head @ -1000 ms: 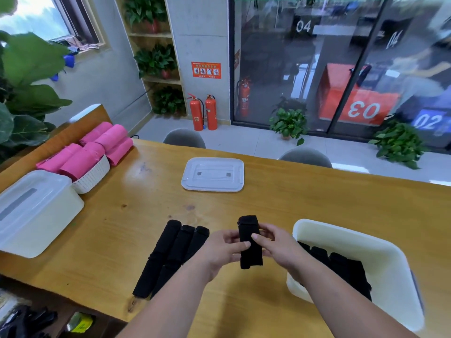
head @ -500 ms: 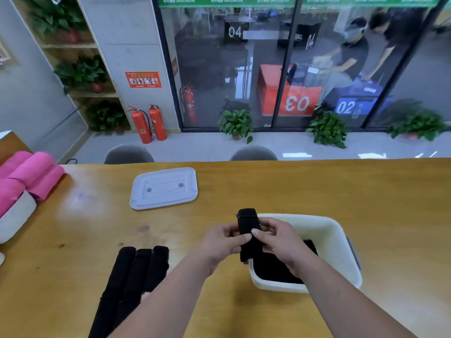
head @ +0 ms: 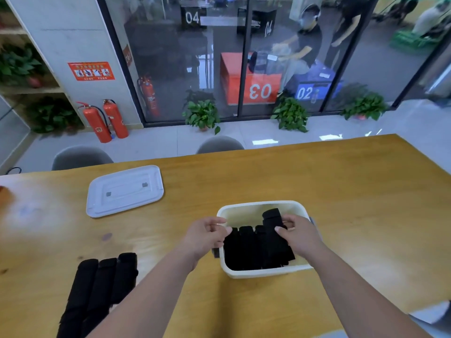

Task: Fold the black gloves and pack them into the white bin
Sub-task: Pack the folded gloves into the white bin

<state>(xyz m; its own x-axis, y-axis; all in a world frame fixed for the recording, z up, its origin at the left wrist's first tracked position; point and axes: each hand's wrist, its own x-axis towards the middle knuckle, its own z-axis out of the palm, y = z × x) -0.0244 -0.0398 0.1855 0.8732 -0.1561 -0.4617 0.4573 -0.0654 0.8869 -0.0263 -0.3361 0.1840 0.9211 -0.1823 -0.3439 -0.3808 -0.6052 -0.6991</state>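
**Packing step: unfolding risk on release**

Let go while tilted, the folded glove [head: 271,216] could spring open or topple across the packed row [head: 244,251] in the white bin [head: 266,273]. The right hand [head: 300,238] pinches it in curled fingers over the bin's right half. The left hand [head: 207,236] hovers at the bin's left rim, loosely curled and empty. Unfolded gloves [head: 102,286] lie well left of the bin.

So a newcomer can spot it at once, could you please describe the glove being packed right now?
On the wooden table, find the white bin. Folded black gloves lie in a row inside; the wanted glove is at the right end, held by the right hand. Unlike its neighbours, it sticks up above them.
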